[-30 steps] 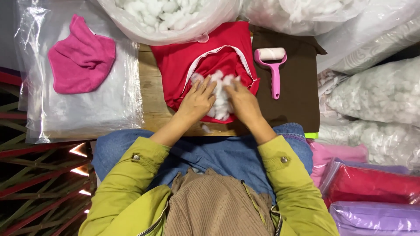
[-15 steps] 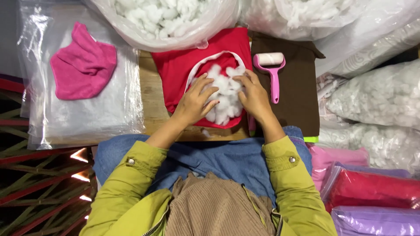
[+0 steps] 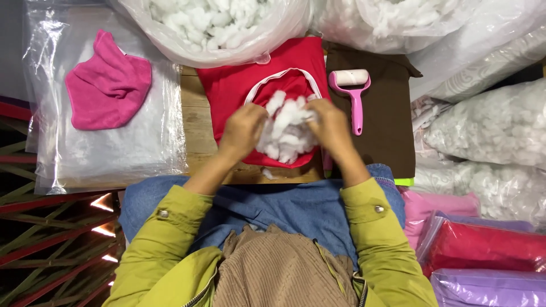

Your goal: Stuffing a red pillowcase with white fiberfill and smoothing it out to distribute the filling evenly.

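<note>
both hands gripping white stuffing (image 3: 287, 128) (blurred), red cover (image 3: 239, 85)

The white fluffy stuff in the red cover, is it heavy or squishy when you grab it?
The white stuffing probably feels very light and squashes easily; it bulges in loose clumps between the left hand and right hand. It likely sheds: a tuft lies loose on the table.

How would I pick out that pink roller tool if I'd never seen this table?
Start at the red fabric cover in the middle of the table, where both hands press white stuffing. Just right of it lies a dark brown cloth, and on that cloth rests the lint roller. Its white drum and straight pink handle make it the only rigid tool among soft fabrics and bags.
</note>
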